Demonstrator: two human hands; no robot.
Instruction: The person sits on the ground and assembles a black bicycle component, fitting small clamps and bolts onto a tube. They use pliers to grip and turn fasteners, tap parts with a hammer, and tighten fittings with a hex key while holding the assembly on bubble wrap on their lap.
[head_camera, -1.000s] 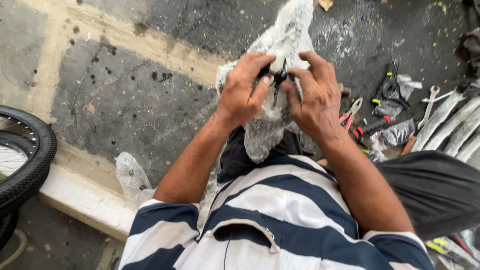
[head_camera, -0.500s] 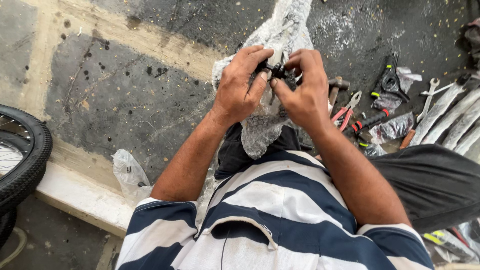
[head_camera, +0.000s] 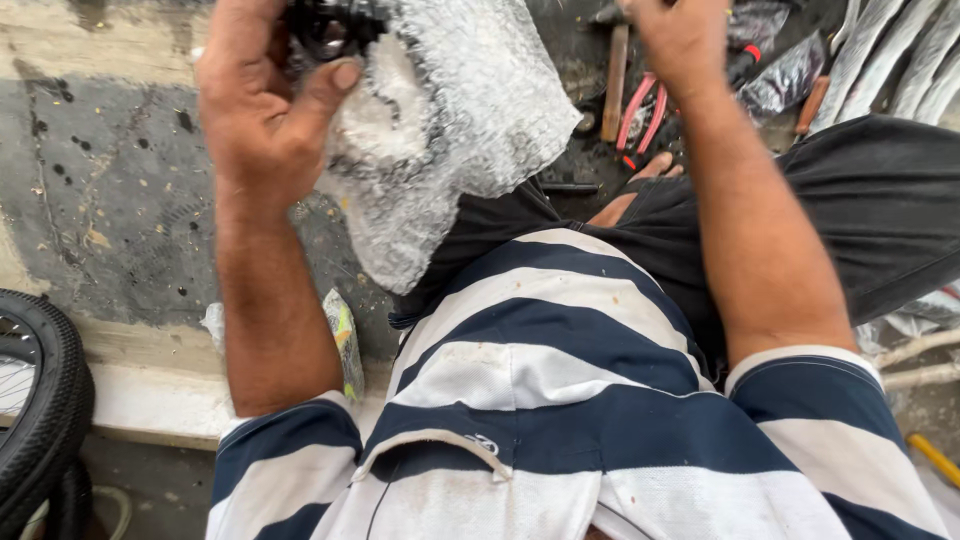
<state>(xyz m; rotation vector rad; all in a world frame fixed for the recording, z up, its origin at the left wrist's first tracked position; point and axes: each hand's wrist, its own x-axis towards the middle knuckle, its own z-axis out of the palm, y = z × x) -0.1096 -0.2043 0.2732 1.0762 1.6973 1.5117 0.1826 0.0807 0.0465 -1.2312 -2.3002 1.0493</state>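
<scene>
Head view shows the left hand (head_camera: 262, 95) clenched on a black part (head_camera: 325, 25) in bubble wrap (head_camera: 450, 130), unwrapping underway; right hand (head_camera: 685, 40) grip unclear.

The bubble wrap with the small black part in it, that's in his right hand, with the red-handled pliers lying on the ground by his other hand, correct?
Not quite. The head view shows the bubble wrap and the small black part held in the left hand, not the right. The red-handled pliers do lie on the ground, near the right hand.
</scene>
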